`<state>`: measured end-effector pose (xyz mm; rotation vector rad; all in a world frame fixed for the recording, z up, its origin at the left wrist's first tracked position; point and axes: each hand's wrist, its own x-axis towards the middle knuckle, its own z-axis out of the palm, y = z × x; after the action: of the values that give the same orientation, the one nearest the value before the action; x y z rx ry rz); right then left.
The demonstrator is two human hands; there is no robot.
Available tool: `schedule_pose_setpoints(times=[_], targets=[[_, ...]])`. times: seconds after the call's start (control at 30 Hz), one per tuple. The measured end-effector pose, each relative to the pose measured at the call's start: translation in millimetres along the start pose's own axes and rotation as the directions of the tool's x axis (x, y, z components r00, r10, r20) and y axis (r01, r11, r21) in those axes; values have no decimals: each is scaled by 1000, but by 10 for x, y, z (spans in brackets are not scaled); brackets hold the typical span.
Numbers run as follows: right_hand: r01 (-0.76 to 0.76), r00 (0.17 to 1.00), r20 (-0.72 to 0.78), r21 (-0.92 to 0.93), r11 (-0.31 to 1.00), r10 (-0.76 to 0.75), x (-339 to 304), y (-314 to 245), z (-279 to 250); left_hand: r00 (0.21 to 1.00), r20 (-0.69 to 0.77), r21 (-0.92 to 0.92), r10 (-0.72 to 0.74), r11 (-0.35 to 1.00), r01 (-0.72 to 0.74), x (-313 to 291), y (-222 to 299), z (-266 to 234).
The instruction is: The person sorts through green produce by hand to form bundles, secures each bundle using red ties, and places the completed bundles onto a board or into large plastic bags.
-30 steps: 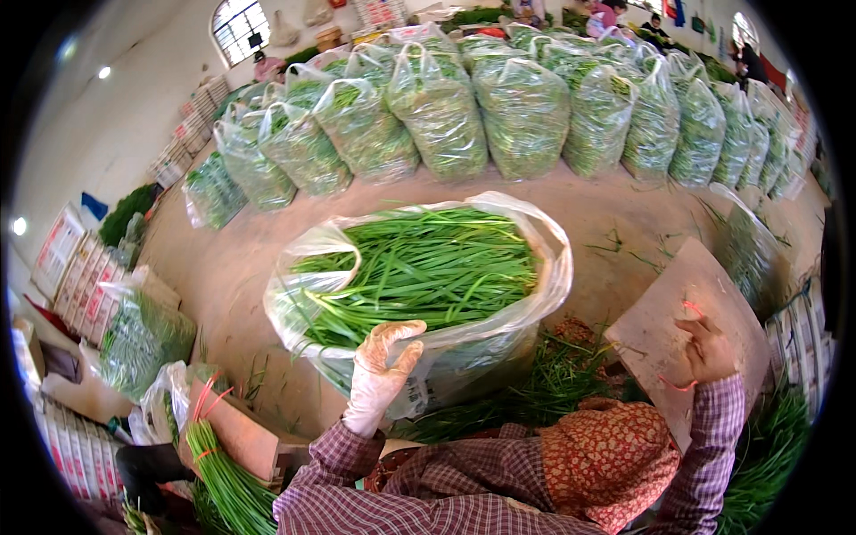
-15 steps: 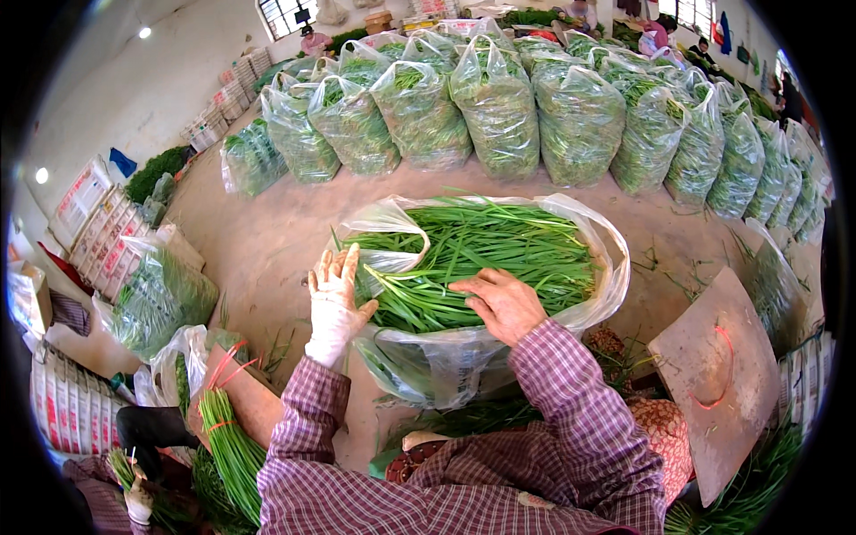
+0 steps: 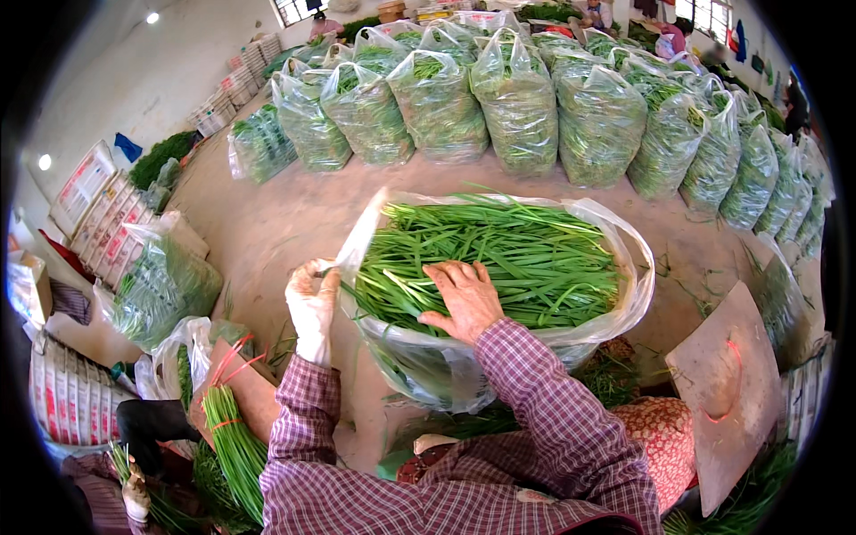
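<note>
In front of me stands a clear plastic bag [image 3: 637,308], its mouth wide and filled with long flat green leaves that look like garlic chives [image 3: 526,254]. My right hand [image 3: 464,301], bare, lies on top of the chives near the bag's front side with its fingers spread. At the bag's left edge, my left hand [image 3: 312,299] in a pale, stained glove has its fingers closed on the plastic rim. The bag's left handle is pulled outward, off the leaves. On the right, the other handle loop hangs out over the side.
Rows of filled plastic bags [image 3: 513,107] stand on the floor beyond. A bundle of green stems tied with red string [image 3: 234,446] leans at lower left, near a co-worker's hand [image 3: 136,499]. A brown board [image 3: 727,392] tilts at right. Crates [image 3: 107,223] stack along the left wall.
My left hand has closed on the bag's rim and drawn the left handle outward off the chives. My right hand has shifted left and flattened onto the leaves.
</note>
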<state>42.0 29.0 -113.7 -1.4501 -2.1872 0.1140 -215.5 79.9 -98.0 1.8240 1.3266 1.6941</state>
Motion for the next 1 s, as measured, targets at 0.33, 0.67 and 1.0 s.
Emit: schedule_pose_setpoints(times=[0.33, 0.67, 1.0], targets=[[13, 999, 29, 30, 999, -14, -77, 15, 333, 533, 80, -510, -842, 424, 748, -1092, -1353, -548], [-12, 991, -120, 326, 945, 54, -99, 116, 195, 800, -274, -475, -534, 798, 371, -1090, -1059, -648], [123, 959, -271, 140, 982, -81, 480, -354, -244, 788, 4, -509, -616, 677, 532, -798, -245, -24]])
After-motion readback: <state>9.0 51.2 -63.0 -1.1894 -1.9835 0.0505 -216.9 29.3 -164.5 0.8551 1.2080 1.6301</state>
